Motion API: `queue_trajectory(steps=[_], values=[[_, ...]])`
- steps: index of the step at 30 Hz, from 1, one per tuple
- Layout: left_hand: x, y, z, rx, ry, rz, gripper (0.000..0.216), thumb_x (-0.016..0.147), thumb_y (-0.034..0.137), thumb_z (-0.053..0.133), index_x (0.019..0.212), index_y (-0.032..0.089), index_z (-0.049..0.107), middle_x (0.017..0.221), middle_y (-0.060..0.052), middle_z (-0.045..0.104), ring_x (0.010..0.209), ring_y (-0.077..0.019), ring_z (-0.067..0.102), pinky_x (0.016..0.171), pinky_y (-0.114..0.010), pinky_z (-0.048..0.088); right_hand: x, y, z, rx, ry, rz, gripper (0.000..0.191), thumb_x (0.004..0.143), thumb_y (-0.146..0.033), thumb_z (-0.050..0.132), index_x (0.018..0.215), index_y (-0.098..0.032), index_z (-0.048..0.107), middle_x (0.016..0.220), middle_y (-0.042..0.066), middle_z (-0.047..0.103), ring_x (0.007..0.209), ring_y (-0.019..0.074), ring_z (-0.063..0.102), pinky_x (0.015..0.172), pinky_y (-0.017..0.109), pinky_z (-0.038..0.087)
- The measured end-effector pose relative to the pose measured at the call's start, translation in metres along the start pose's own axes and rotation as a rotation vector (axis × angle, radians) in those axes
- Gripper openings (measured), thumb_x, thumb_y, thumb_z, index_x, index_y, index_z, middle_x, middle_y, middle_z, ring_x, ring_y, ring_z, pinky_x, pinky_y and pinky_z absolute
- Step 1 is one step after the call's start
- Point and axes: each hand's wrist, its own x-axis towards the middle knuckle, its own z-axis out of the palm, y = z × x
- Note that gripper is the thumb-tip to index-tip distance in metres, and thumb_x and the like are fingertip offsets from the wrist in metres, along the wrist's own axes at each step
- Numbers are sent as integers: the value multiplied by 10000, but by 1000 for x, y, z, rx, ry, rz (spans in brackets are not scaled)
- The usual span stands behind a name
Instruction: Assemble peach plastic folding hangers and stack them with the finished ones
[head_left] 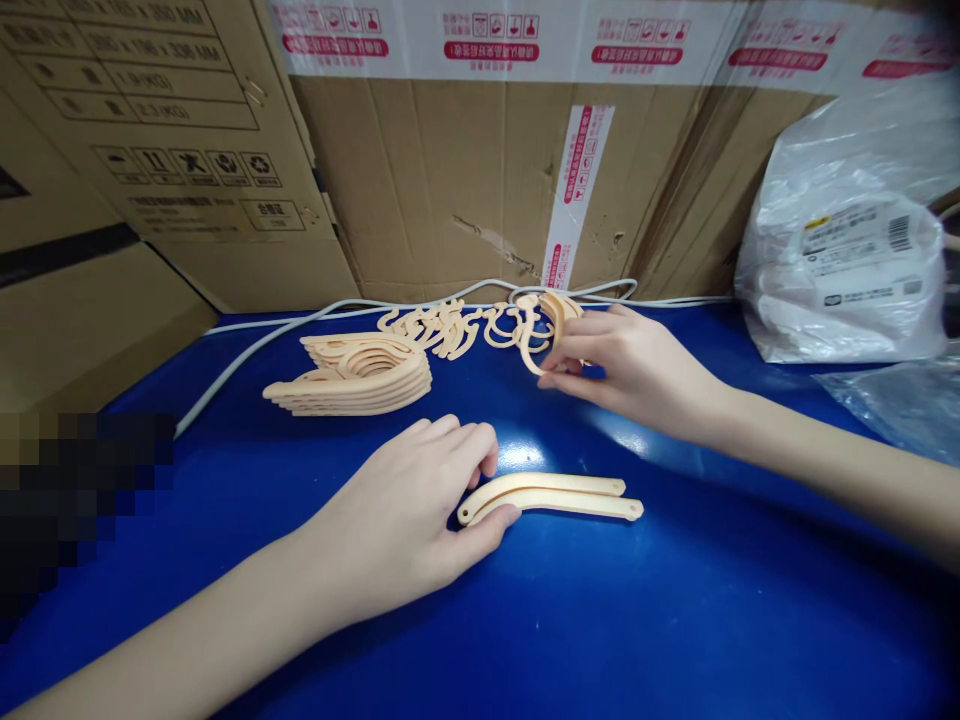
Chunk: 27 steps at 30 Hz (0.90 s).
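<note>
My left hand (pixel 420 505) rests on the blue table (pixel 675 620), its thumb and fingers touching the left end of two long curved beige plastic pieces (pixel 555 496) lying side by side. My right hand (pixel 626 362) reaches to the back of the table and pinches a beige plastic hook piece (pixel 550 325) at the end of a loose row of similar hook pieces (pixel 457 328). A neat stack of curved beige pieces (pixel 356 375) lies left of that row, apart from both hands.
Large cardboard boxes (pixel 450 180) wall off the back and left. A grey cable (pixel 247 350) runs along the table's back edge. A clear plastic bag with labels (pixel 847 250) sits at the right, with more plastic film (pixel 900 400) below it.
</note>
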Motion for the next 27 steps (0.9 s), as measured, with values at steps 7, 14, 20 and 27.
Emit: queue_trajectory(steps=[7,14,20,27], values=[[3,1,2,-9,-32,-6,193,950,372,514,850,208,486,799,0,568,743,-201,493,639,-325,316,-57,-10,-3,102,-36,73,137,976,-290,614,894,-214,693,808,-1,681,740,167,612,743,327,351],[4,0,5,-9,3,23,187,952,370,525,857,214,486,785,12,560,729,-189,488,629,-315,316,-73,-11,3,110,-39,47,163,991,-285,585,903,-209,699,758,0,641,697,157,578,714,309,350],[6,-3,8,-8,11,34,179,960,370,518,869,219,494,780,17,556,709,-177,481,619,-314,315,-75,-8,3,69,-44,24,250,1012,-308,544,854,-204,707,727,8,625,668,158,545,708,312,342],[6,-4,8,9,8,55,183,961,379,520,870,221,512,750,19,538,680,-171,476,606,-307,311,-76,-7,4,55,-28,-5,243,1007,-292,556,835,-215,711,717,1,643,657,154,548,683,308,315]])
